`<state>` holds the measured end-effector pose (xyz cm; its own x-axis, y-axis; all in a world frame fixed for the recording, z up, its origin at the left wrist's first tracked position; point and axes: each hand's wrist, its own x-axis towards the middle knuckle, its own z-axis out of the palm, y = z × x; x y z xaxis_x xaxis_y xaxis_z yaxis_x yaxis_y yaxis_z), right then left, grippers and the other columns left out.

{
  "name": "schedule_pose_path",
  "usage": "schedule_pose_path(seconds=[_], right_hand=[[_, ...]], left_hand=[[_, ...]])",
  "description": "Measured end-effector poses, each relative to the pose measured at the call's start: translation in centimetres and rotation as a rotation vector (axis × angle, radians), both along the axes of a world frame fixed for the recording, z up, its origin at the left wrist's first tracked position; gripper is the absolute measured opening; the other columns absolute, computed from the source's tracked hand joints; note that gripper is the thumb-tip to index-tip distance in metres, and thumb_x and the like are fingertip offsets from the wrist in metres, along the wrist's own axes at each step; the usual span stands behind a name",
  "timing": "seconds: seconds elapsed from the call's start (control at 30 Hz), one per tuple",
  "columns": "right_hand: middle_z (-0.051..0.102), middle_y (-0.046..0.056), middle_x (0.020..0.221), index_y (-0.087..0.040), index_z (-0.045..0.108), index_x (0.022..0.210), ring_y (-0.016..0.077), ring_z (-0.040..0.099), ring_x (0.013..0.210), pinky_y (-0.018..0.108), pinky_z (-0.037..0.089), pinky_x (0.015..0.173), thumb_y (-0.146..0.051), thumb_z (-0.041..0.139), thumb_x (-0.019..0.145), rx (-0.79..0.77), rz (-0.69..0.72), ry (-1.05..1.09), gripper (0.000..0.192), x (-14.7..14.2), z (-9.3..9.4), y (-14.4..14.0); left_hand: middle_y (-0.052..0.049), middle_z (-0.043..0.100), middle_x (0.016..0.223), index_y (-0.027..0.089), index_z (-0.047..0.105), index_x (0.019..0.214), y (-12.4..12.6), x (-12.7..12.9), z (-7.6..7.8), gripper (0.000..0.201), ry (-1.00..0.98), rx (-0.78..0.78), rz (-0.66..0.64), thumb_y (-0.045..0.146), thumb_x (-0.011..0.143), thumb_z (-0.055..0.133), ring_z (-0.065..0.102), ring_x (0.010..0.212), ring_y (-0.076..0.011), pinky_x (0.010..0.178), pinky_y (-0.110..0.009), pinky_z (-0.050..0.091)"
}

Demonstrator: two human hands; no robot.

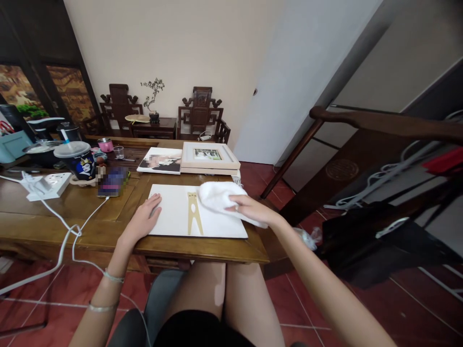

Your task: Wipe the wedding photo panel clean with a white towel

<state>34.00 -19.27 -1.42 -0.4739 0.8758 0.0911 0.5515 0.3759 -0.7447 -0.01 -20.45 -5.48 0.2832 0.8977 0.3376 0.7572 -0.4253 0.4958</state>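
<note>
White cloth [217, 196] bunched under right hand [249, 208], fingers curled onto it, at right end of white board [170, 217] lying lengthwise across desk [90, 226]; left hand [144, 217] pressed flat, fingers spread, on opposite end.

Soft, even indoor daylight — brightest on the wall [173, 43] at 12 o'clock, dim at 9; strong wide-angle bending at edges — faint shadows.

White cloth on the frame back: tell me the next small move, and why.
Probably draw the white cloth leftward across the white board. The right hand presses it at the board's right edge, the left hand steadies the other side, and the gold stand lies between.
</note>
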Motion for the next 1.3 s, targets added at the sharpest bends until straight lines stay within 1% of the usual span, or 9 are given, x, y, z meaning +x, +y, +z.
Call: schedule_pose_path(seconds=[0.13, 0.27, 0.47, 0.6, 0.73, 0.87, 1.07, 1.17, 1.3], right_hand=[[0.051, -0.001, 0.067, -0.021, 0.044, 0.067, 0.0199, 0.053, 0.073, 0.048, 0.03, 0.099, -0.019, 0.04, 0.074, 0.228, -0.124, -0.172, 0.008, -2.7, -1.0, 1.8], [0.053, 0.0, 0.067, -0.021, 0.045, 0.07, 0.0204, 0.053, 0.072, 0.048, 0.025, 0.102, -0.01, 0.037, 0.071, 0.345, -0.071, -0.283, 0.014, -4.1, -1.2, 0.0], [0.05, 0.0, 0.065, -0.022, 0.044, 0.066, 0.0207, 0.055, 0.077, 0.04, 0.035, 0.098, -0.01, 0.038, 0.069, 0.144, 0.114, -0.348, 0.014, -1.7, 1.9, -6.4], [0.047, 0.0, 0.067, -0.021, 0.041, 0.064, 0.0189, 0.052, 0.079, 0.037, 0.039, 0.093, -0.011, 0.038, 0.065, -0.002, 0.227, -0.356, 0.011, -0.2, 3.9, -8.4], [0.045, 0.0, 0.068, -0.021, 0.038, 0.062, 0.0174, 0.048, 0.074, 0.035, 0.044, 0.083, -0.019, 0.041, 0.068, -0.117, 0.236, -0.252, 0.007, 0.9, 3.0, -6.6], [0.047, 0.0, 0.074, -0.021, 0.04, 0.065, 0.0184, 0.049, 0.081, 0.033, 0.046, 0.083, -0.024, 0.046, 0.067, -0.165, 0.098, -0.021, 0.007, 1.1, 1.0, -2.8], [0.046, -0.001, 0.069, -0.021, 0.04, 0.065, 0.0185, 0.048, 0.074, 0.037, 0.043, 0.082, -0.029, 0.046, 0.074, 0.103, -0.063, -0.056, 0.013, -1.6, -0.2, 2.1], [0.044, -0.003, 0.062, -0.022, 0.039, 0.063, 0.0175, 0.046, 0.067, 0.042, 0.035, 0.093, -0.018, 0.042, 0.074, 0.202, -0.066, -0.149, 0.012, -3.2, -0.4, 2.2], [0.043, -0.002, 0.06, -0.022, 0.041, 0.066, 0.0183, 0.048, 0.068, 0.043, 0.028, 0.1, -0.008, 0.038, 0.071, 0.256, 0.042, -0.271, 0.015, -3.6, 0.1, -0.9]], left_hand=[[-0.015, 0.046, 0.139, 0.008, 0.053, 0.126, 0.0, 0.0, 0.0, 0.048, 0.006, -0.002, -0.001, 0.035, 0.09, 0.037, 0.038, 0.133, -0.0226, 0.112, -0.042, 0.026], [-0.015, 0.047, 0.138, 0.007, 0.053, 0.126, -0.1, 0.0, 0.1, 0.049, -0.001, -0.005, 0.0, 0.035, 0.09, 0.037, 0.038, 0.133, -0.0229, 0.112, -0.043, 0.026], [-0.015, 0.047, 0.138, 0.008, 0.054, 0.125, -0.2, 0.1, 0.2, 0.048, -0.006, -0.004, -0.001, 0.035, 0.09, 0.037, 0.039, 0.132, -0.0231, 0.112, -0.042, 0.026], [-0.013, 0.046, 0.139, 0.01, 0.054, 0.125, -0.2, 0.2, 0.3, 0.046, -0.009, -0.006, 0.003, 0.035, 0.09, 0.037, 0.038, 0.133, -0.0225, 0.112, -0.042, 0.026], [-0.014, 0.046, 0.139, 0.009, 0.054, 0.126, -0.2, 0.2, 0.2, 0.047, -0.006, -0.01, 0.004, 0.034, 0.09, 0.037, 0.038, 0.133, -0.0229, 0.112, -0.041, 0.026], [-0.013, 0.046, 0.14, 0.01, 0.054, 0.126, -0.2, 0.2, 0.2, 0.048, -0.005, -0.01, 0.006, 0.035, 0.09, 0.036, 0.038, 0.133, -0.0227, 0.112, -0.042, 0.026], [-0.012, 0.046, 0.14, 0.012, 0.053, 0.127, -0.2, 0.1, 0.2, 0.046, -0.004, -0.009, 0.003, 0.035, 0.09, 0.037, 0.038, 0.133, -0.0218, 0.112, -0.042, 0.026], [-0.014, 0.047, 0.139, 0.01, 0.053, 0.126, -0.2, 0.1, 0.2, 0.047, -0.005, -0.008, 0.004, 0.035, 0.09, 0.037, 0.038, 0.133, -0.0222, 0.112, -0.042, 0.026], [-0.015, 0.047, 0.138, 0.008, 0.054, 0.126, -0.2, 0.1, 0.2, 0.048, -0.006, -0.008, 0.001, 0.036, 0.09, 0.037, 0.038, 0.133, -0.0229, 0.112, -0.041, 0.026]])
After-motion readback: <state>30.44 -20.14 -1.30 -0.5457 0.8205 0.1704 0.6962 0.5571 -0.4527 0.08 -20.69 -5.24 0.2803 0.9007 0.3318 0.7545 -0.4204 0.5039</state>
